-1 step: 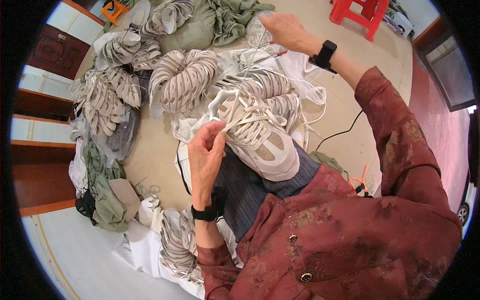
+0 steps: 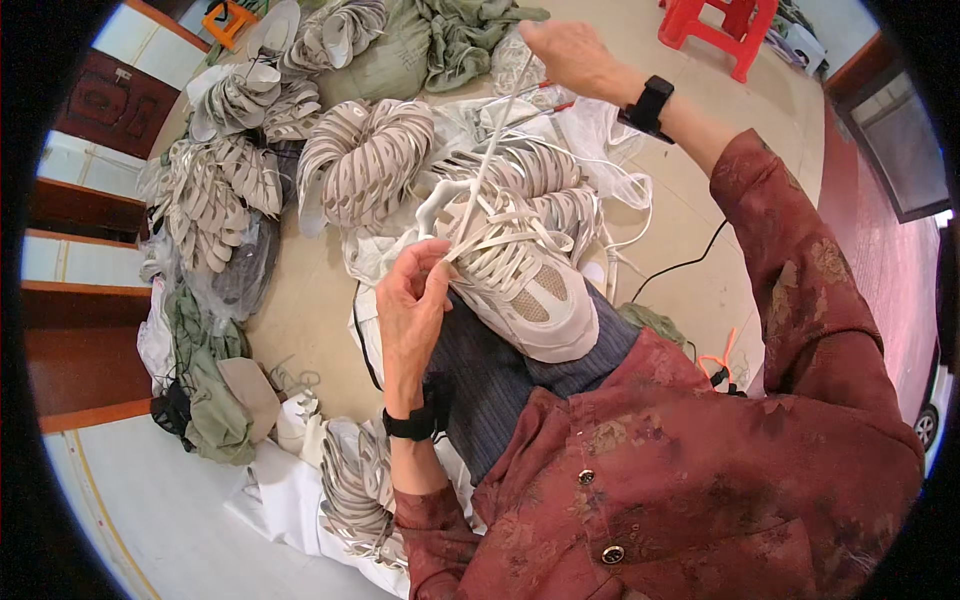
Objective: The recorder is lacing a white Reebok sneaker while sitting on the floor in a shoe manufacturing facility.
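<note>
A pale beige sneaker (image 2: pixel 545 318) with a mesh toe rests on my lap, its toe towards me. Flat cream laces run through its eyelets and lie loosely over the tongue. My left hand (image 2: pixel 413 300) is beside the shoe's left edge, thumb and forefinger pinched on the shoelace (image 2: pixel 489 150) near the eyelets. My right hand (image 2: pixel 575 62) is raised far out beyond the shoe, closed on the other end of that lace. Between the two hands the lace runs in a straight, slanting line.
Bundles of strung shoe uppers (image 2: pixel 365 165) lie on the tiled floor ahead and to the left (image 2: pixel 215 200). Another bundle (image 2: pixel 355 480) is near my left forearm. Green cloth sacks (image 2: pixel 390 50), a red plastic stool (image 2: pixel 718 35) and a black cable (image 2: pixel 690 262) are around.
My right hand has shifted very slightly upward and left. The stretch of lace between my hands looks straighter and broader than before. My left hand and the shoe stay almost in place.
</note>
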The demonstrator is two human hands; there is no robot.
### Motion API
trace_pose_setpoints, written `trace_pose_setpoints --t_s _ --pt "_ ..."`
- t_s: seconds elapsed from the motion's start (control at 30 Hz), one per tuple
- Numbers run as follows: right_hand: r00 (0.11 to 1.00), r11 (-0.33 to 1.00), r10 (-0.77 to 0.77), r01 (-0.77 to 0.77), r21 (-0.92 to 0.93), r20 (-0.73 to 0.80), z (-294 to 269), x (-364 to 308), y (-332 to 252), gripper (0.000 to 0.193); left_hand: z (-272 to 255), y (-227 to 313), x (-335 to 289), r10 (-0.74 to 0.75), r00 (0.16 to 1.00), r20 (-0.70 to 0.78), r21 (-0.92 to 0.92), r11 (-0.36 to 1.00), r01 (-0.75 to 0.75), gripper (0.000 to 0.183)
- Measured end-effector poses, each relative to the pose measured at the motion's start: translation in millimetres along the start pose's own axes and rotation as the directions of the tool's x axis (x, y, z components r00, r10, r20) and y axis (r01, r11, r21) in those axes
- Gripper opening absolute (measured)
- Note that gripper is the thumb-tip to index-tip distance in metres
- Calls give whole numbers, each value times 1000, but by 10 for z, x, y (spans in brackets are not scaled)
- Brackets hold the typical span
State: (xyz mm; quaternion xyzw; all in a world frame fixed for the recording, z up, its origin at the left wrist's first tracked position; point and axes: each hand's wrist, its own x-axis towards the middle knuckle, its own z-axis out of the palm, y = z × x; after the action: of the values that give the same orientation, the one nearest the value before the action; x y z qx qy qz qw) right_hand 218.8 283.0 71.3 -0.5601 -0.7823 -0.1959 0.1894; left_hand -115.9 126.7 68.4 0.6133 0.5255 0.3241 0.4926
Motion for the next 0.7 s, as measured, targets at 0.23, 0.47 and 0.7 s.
trace_pose_setpoints --t_s 0.23,0.47,0.7 --pt "993 981 99 -107 161 57 154 -4 55 10 61 -110 130 37 999 12 -77 996 -36 24" --pt "970 468 143 -239 851 194 -197 -650 -962 17 74 12 145 282 952 -120 290 927 -238 21" --pt "905 289 189 -423 859 381 -381 -1021 -1212 15 232 104 445 515 856 50 489 735 -470 15"
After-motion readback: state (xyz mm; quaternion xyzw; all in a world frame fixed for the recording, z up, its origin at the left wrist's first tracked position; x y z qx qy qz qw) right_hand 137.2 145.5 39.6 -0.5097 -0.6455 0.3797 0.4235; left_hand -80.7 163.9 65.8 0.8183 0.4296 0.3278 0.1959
